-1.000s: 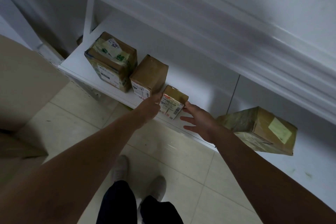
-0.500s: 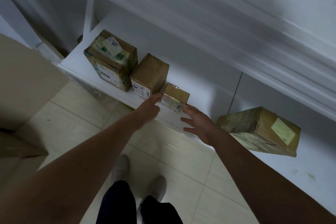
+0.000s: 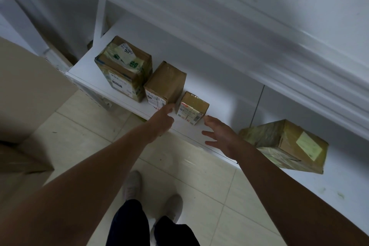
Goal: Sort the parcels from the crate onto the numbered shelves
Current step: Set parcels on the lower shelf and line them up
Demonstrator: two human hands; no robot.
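Fingers of the left hand [image 3: 162, 119]: loosely bent and gripping nothing, with the thumb tip at the lower left edge of the small parcel [image 3: 192, 108]. Whether it touches cannot be told.
Fingers of the right hand [image 3: 219, 134]: spread and straight, holding nothing. The index fingertip is just beside the small parcel's lower right corner, and the other fingers lie over the shelf's front edge.
Small parcel: stands on the white shelf [image 3: 221, 96] between the two hands, label facing the person, free of any grip.
Neighbours on the shelf: a medium brown parcel [image 3: 165, 83] stands just left of the small one. A large taped parcel [image 3: 123, 67] comes next, further left.
Right section: a taped parcel with a pale label [image 3: 287, 146] lies well apart, behind the right wrist.
Floor [image 3: 89, 128]: pale tiles, with a cardboard box [image 3: 30, 94] at the left.
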